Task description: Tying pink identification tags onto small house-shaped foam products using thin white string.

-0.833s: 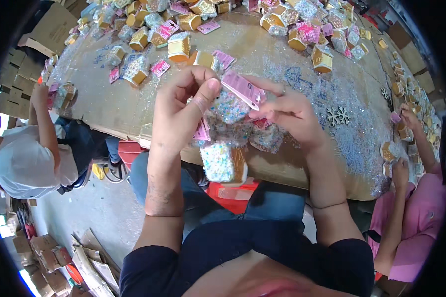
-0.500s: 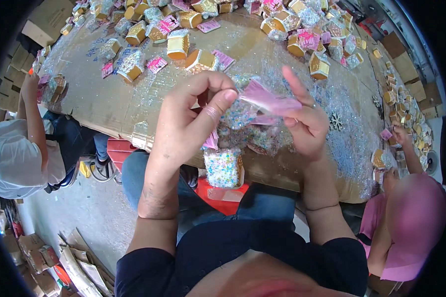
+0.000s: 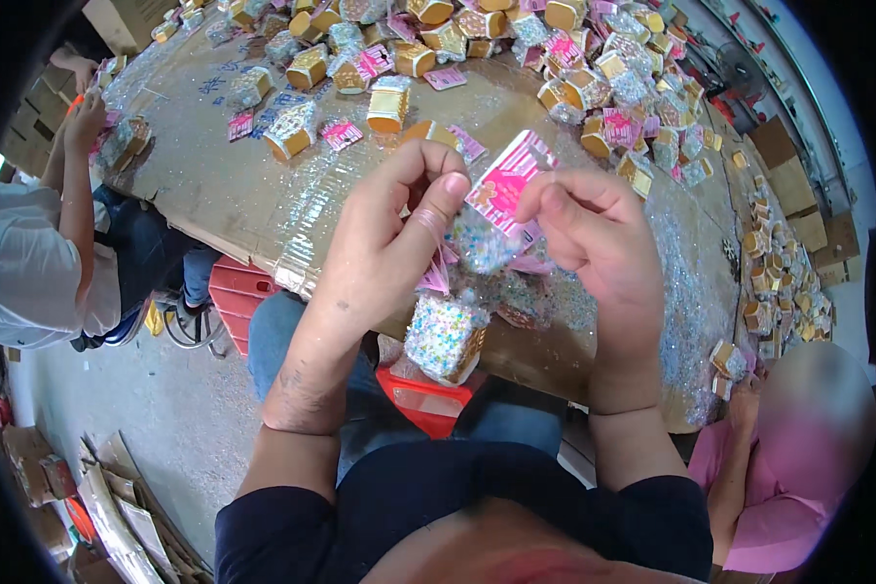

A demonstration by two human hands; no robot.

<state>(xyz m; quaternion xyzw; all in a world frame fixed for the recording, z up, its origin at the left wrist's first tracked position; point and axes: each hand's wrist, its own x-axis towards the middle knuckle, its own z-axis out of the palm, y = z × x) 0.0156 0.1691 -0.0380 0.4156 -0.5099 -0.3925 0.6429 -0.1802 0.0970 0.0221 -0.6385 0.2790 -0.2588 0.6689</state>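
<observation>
Both my hands are raised over the near edge of a cardboard-covered table (image 3: 234,195). My left hand (image 3: 389,234) and my right hand (image 3: 594,229) pinch a small clear bag (image 3: 477,243) of pale speckled bits, topped by a pink striped header card (image 3: 506,180). The left thumb and forefinger grip the bag's upper left; the right fingers hold the card's right side. Another clear bag of speckled bits (image 3: 443,336) hangs just below, under my left palm. More pink cards show behind the left fingers.
Several small gold boxes (image 3: 387,105), filled clear bags and pink cards (image 3: 341,134) lie scattered across the table's far half. A person in white (image 3: 29,263) sits at the left, a person in pink (image 3: 798,467) at the right. Red stools and flattened cardboard lie below.
The pink card has swung from flat and sideways to upright, and the bag now hangs beneath it. Both hands have drawn closer together and nearer the camera.
</observation>
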